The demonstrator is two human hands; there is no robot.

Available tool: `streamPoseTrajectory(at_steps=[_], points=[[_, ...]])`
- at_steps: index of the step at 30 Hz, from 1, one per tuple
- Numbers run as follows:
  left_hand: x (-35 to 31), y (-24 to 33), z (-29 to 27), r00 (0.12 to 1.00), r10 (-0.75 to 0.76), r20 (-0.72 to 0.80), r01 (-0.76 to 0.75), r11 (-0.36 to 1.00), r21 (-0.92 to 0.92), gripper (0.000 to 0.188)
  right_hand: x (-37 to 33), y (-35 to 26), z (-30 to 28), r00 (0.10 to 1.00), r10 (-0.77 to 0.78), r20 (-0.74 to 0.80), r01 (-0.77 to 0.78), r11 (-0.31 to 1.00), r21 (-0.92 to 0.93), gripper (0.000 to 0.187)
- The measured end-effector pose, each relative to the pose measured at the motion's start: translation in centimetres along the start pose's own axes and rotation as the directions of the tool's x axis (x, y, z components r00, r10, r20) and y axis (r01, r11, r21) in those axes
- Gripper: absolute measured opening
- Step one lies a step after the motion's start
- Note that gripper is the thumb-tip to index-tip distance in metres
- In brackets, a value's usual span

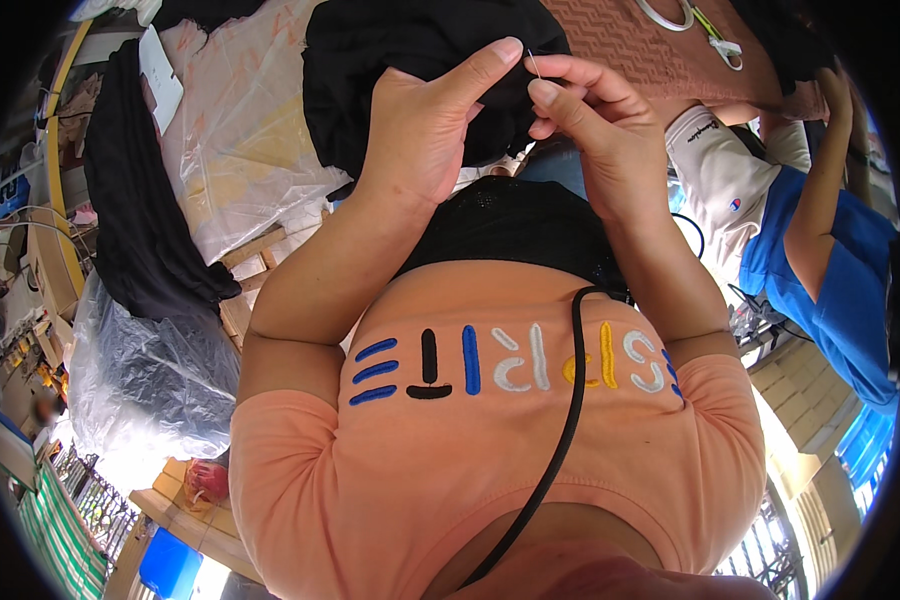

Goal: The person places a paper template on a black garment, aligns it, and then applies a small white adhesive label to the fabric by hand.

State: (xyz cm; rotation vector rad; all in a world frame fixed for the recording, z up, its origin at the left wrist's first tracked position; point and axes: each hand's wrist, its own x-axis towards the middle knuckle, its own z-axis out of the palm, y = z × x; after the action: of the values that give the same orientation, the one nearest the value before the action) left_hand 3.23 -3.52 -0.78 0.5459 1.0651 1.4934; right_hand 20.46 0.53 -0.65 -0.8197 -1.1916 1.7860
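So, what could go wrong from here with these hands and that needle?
First, the thin needle pinched in the right hand points up close to the thumb tip of the left hand, so a slip might prick it. Second, only finger and thumb tips seem to hold the needle; if dropped, it could be hard to spot among the folds of the black cloth beside the hands.

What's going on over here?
A person in an orange shirt is pinching what looks like a thin needle in the right hand. The left hand is close by, thumb pointing toward it; its fingers are mostly hidden. Both hands are over a bundle of black cloth. Off to the right is another person in a blue top.
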Motion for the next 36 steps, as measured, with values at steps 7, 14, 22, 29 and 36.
streamPoseTrajectory(at_steps=[7, 14, 22, 29, 36], points=[[-0.1, 0.0, -0.3, 0.999, -0.018, 0.039, 0.017, 1.000, 0.011, 0.010, 0.0, 0.1, -0.1, 1.000, -0.018, 0.011, 0.017, 1.000, 0.023, 0.025], [-0.2, 0.0, 2.3, 0.992, 0.053, -0.111, -0.061, 0.996, -0.069, 0.020, 0.0, 0.1, -0.1, 1.000, -0.015, 0.001, 0.015, 1.000, 0.023, 0.025], [0.5, -1.5, 0.4, 0.999, 0.028, -0.015, -0.029, 0.997, -0.073, 0.023, 0.2, 0.3, -0.2, 0.999, -0.034, 0.016, 0.033, 0.997, 0.063, 0.024], [0.0, -0.4, -0.1, 0.995, -0.091, 0.033, 0.093, 0.993, -0.079, 0.011, 0.2, 0.3, -0.2, 0.999, -0.036, 0.014, 0.035, 0.997, 0.068, 0.024], [0.0, -0.4, 0.8, 0.999, -0.050, -0.023, 0.048, 0.997, -0.061, 0.020, 0.2, 0.3, -0.2, 1.000, -0.024, 0.007, 0.024, 0.998, 0.064, 0.024]])
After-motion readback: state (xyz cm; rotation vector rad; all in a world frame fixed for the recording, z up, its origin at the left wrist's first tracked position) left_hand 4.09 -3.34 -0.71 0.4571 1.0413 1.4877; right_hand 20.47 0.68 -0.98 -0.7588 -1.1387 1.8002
